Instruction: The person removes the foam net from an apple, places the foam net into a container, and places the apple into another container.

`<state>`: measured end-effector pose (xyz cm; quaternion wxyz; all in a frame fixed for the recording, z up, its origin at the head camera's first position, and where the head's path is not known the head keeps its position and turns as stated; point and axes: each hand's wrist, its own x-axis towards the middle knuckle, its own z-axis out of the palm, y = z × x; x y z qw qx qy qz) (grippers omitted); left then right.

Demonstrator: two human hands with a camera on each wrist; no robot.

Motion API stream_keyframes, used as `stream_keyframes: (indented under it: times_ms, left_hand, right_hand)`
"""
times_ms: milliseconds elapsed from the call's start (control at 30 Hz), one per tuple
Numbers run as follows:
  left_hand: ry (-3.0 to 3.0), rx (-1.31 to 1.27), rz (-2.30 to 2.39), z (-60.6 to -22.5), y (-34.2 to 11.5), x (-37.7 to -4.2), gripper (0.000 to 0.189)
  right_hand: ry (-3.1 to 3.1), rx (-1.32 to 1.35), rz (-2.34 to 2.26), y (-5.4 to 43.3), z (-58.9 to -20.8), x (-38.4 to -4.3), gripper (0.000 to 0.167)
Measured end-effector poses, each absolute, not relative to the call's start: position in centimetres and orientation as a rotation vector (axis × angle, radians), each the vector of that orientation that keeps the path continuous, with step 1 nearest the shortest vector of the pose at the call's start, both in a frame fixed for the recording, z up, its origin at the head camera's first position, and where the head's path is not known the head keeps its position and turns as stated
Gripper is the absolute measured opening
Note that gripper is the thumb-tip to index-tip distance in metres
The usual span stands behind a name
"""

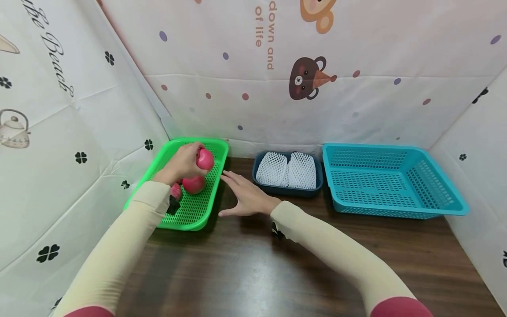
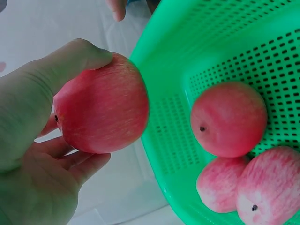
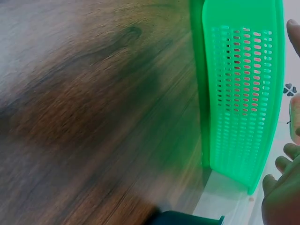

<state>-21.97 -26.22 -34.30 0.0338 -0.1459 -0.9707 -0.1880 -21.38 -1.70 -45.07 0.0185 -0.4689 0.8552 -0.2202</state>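
My left hand holds a red apple above the green basket. In the left wrist view, the thumb lies on top of this apple and the fingers curl beneath it. Three more apples rest in the basket: a plain red apple and two paler, streaked ones, of which one streaked apple lies nearest the frame corner. My right hand hovers just right of the basket's rim, thumb and fingers spread, nothing in it. The right wrist view shows its fingertips near the basket's side wall.
A dark blue tray with two white foam net sleeves stands against the back cloth. To its right is a turquoise basket. All of them sit on a brown wooden table, with printed white cloth behind and at the sides.
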Motion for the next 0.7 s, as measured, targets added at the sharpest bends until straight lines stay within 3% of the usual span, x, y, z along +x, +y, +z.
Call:
stream_keyframes:
  times_ms: [700]
  left_hand:
    - [-3.016,-0.370,-0.569,-35.1,-28.0,-22.2,0.071]
  right_hand:
    - [2.645,-1.437,-0.587,-5.4,-45.2,-21.4,0.105]
